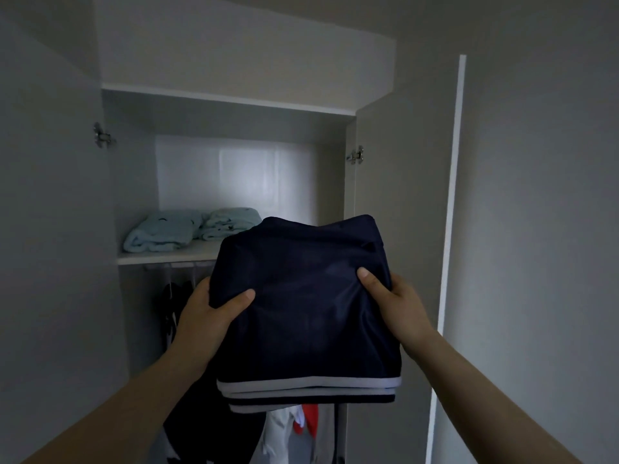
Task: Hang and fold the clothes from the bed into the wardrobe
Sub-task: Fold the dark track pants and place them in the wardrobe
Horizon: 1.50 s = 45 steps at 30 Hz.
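The folded navy-blue fabric garment with white-striped hem (308, 313) conceals the fingers of the left grip (207, 309) and the right grip (398, 303); only the thumbs show on top. It also covers the right part of the white wardrobe shelf (167, 256), the near corner of the right-hand pale blue folded towel (231, 222) and most of the hanging rail (181, 264). The dark hanging clothes (169, 316) are too dim to identify. The bottom edge cuts off the white and red garments (294, 426) and both forearms.
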### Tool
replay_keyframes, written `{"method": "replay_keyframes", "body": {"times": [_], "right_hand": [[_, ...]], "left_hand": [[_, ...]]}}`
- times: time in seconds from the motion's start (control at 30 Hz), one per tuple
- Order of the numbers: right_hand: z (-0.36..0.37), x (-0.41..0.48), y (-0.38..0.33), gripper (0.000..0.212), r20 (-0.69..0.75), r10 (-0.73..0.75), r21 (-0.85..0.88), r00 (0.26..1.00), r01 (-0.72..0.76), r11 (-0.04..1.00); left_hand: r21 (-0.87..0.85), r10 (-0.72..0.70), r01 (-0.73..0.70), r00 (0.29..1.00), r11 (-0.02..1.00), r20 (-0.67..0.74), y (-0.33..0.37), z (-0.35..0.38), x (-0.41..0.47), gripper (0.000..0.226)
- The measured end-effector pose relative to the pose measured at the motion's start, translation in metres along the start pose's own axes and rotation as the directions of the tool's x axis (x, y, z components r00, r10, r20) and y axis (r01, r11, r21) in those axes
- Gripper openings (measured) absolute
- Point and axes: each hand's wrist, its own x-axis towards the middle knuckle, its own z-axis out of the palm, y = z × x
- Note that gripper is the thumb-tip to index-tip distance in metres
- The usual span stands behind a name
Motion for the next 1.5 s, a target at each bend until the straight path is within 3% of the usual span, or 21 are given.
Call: {"method": "replay_keyframes", "body": {"times": [0.53, 0.8, 1.07, 1.37, 1.5], "right_hand": [[0.044, 0.204, 0.118, 0.028, 0.039, -0.003, 0.031, 0.999, 0.001, 1.000], [0.074, 0.312, 0.154, 0.020, 0.015, -0.009, 0.042, 1.000, 0.009, 0.999], [0.094, 0.420, 0.199, 0.022, 0.065, -0.004, 0.086, 0.998, -0.001, 0.996], [0.115, 0.537, 0.243, 0.022, 0.073, -0.035, 0.082, 0.997, 0.029, 0.996], [0.131, 0.566, 0.266, 0.028, 0.066, -0.008, -0.031, 0.998, 0.010, 0.999]], "left_hand": [[-0.021, -0.018, 0.017, 0.999, 1.000, -0.040, -0.103, 0.042, 0.185, 0.049], [-0.053, -0.036, 0.034, 0.999, 0.998, -0.034, -0.140, 0.056, 0.301, 0.051], [0.039, 0.009, -0.007, 0.999, 0.999, -0.044, -0.172, 0.075, 0.405, 0.066], [0.045, -0.007, 0.012, 0.995, 0.999, -0.101, -0.201, 0.098, 0.504, 0.052], [0.076, -0.043, 0.056, 0.986, 0.996, -0.161, -0.223, 0.099, 0.536, 0.047]]}}
